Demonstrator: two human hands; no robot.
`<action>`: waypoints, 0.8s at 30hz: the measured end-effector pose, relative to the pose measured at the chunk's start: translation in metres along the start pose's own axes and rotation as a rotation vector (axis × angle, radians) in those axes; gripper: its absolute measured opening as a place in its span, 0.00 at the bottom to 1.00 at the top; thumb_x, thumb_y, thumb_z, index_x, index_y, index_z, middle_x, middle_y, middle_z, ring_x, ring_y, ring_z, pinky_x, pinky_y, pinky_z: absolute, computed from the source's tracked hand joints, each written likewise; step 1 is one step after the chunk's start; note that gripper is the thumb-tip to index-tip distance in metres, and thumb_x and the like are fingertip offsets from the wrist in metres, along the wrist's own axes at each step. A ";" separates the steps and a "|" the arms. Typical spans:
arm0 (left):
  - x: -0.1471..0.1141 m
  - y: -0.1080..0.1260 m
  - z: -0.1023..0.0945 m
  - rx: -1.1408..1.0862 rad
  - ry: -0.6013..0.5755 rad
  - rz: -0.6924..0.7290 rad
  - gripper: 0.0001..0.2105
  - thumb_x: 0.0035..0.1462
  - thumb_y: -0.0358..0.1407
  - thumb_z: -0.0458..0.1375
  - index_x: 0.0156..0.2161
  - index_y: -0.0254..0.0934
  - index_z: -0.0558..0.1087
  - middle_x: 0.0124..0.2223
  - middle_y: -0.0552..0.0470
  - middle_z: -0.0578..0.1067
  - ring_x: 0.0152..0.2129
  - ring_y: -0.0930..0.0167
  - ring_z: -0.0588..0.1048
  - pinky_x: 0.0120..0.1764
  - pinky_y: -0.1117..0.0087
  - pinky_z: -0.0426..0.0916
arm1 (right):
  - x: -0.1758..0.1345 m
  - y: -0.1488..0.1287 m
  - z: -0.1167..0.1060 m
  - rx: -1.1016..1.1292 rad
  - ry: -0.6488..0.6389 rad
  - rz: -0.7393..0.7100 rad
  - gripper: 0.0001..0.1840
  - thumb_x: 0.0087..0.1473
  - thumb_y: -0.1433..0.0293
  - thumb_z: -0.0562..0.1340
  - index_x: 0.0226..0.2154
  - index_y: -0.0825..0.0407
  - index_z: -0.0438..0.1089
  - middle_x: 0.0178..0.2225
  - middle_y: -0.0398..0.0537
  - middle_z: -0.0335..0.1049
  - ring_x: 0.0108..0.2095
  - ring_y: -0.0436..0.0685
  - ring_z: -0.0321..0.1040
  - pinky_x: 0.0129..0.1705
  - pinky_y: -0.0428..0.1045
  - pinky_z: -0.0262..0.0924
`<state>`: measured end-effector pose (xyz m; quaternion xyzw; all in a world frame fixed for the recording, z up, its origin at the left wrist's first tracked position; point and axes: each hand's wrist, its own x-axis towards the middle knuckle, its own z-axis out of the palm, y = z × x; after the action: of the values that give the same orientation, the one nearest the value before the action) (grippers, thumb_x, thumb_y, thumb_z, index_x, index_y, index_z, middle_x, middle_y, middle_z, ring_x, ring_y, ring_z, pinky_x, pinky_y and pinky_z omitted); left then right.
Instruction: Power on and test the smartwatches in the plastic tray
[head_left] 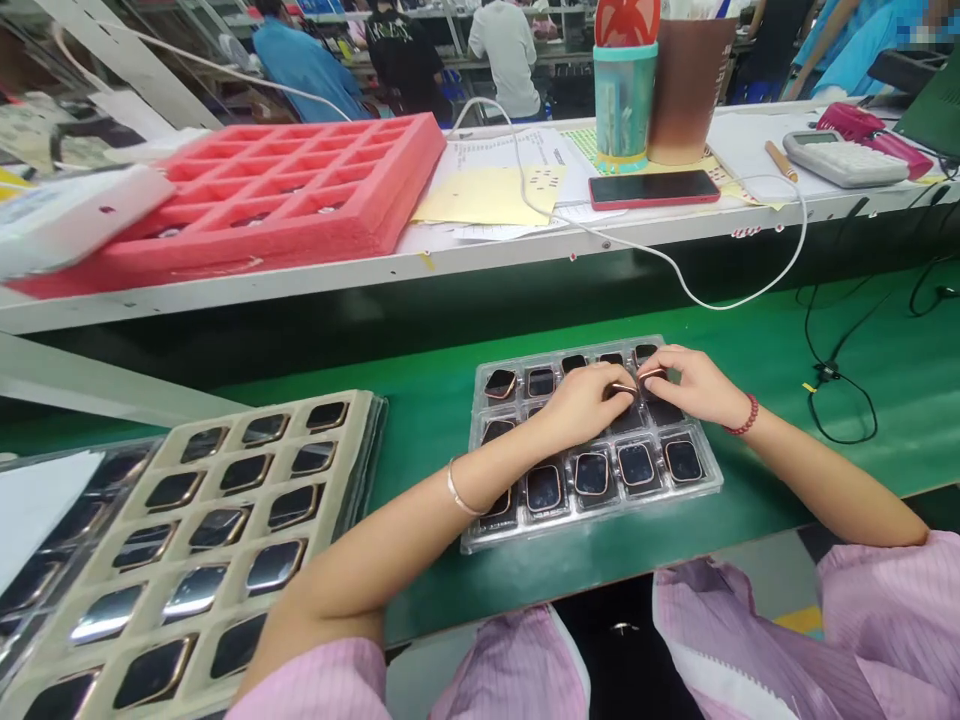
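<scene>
A clear plastic tray point(592, 512) with several square, dark-faced watch cases with rose-gold rims lies on the green bench. Over its back right part, my left hand point(589, 405) is closed, thumb and fingers pinching a watch case point(621, 388) seen nearly edge-on. Close beside it, my right hand point(694, 383) is closed on another watch case point(651, 374), partly hidden by the fingers. Both cases appear tilted just above the compartments. Along the tray's front row sit more cases, such as this watch case point(592, 473). My left forearm and hand cover part of the tray.
To the left stands a stack of beige trays point(289, 470) holding watch cases. A raised white shelf point(517, 250) bears a red foam tray point(300, 240), a phone point(654, 190), cups and a calculator point(846, 158). A white cable point(675, 262) droops off its edge; black cables point(827, 371) lie right.
</scene>
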<state>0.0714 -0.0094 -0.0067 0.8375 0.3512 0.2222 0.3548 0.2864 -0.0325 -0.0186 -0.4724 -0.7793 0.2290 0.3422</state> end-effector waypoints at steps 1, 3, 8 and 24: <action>0.000 0.004 0.007 0.096 -0.024 0.014 0.06 0.59 0.33 0.57 0.36 0.38 0.77 0.39 0.47 0.79 0.40 0.62 0.75 0.46 0.61 0.68 | -0.007 -0.001 -0.003 -0.115 -0.022 -0.025 0.08 0.57 0.71 0.61 0.35 0.52 0.77 0.34 0.50 0.78 0.37 0.59 0.71 0.45 0.56 0.65; -0.001 0.012 0.018 0.264 -0.037 0.025 0.09 0.62 0.35 0.56 0.35 0.36 0.78 0.38 0.43 0.78 0.41 0.59 0.74 0.45 0.60 0.68 | -0.019 -0.003 -0.008 -0.325 -0.055 -0.065 0.10 0.60 0.71 0.59 0.37 0.53 0.77 0.36 0.53 0.78 0.38 0.61 0.69 0.46 0.58 0.64; -0.012 0.022 0.004 0.337 0.007 0.036 0.08 0.60 0.32 0.56 0.41 0.34 0.77 0.47 0.39 0.74 0.47 0.56 0.70 0.46 0.59 0.68 | -0.029 -0.025 -0.009 -0.570 -0.060 -0.170 0.13 0.62 0.71 0.59 0.45 0.56 0.77 0.47 0.60 0.75 0.48 0.68 0.67 0.52 0.64 0.63; -0.166 -0.015 -0.066 0.552 -0.077 -0.183 0.12 0.56 0.40 0.63 0.42 0.37 0.72 0.65 0.34 0.66 0.63 0.51 0.65 0.60 0.46 0.64 | -0.009 -0.095 0.093 -0.269 -0.398 -0.415 0.10 0.52 0.69 0.69 0.37 0.56 0.73 0.59 0.65 0.67 0.64 0.75 0.56 0.60 0.68 0.59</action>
<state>-0.0848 -0.0973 0.0040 0.8750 0.4588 0.0531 0.1451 0.1641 -0.0866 -0.0183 -0.2903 -0.9339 0.1374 0.1569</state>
